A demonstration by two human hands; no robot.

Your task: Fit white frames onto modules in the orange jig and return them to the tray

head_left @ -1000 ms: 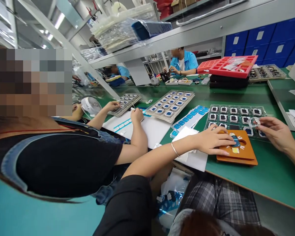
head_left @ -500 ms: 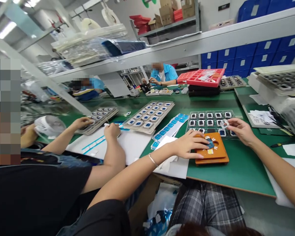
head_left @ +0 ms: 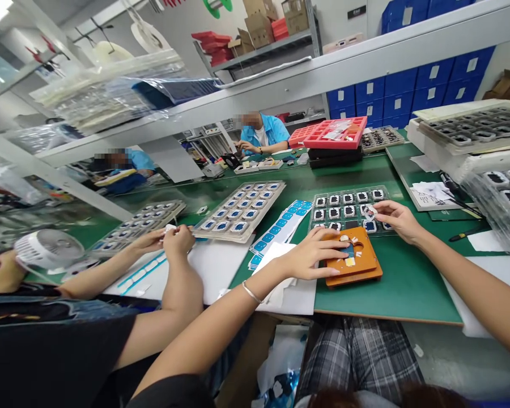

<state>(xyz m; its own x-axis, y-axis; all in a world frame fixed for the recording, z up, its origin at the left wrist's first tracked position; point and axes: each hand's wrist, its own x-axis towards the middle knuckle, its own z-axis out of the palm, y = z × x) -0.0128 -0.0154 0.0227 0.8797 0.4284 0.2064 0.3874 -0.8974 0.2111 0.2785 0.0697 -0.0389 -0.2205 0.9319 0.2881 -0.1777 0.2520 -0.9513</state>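
Note:
My left hand lies over the left side of an orange fixture block, its fingers stretched out. Its fingertips reach a small blue piece on top of the block, beside a round opening and a yellow square. Above the near right part of a clear tray, my right hand pinches a small white-rimmed part between thumb and fingers. Several dark pieces in white frames sit in that tray's pockets. Blue sticker strips lie to the left of the tray.
At left a co-worker's hands work over a white sheet. A tray of framed blue pieces stands between us. A white fan is far left. Red trays are stacked at the back; more trays stand at right.
The view has swung a little, so the bench appears shifted left. My hands keep nearly the same places on the block and by the tray. The co-worker's hands have come together.

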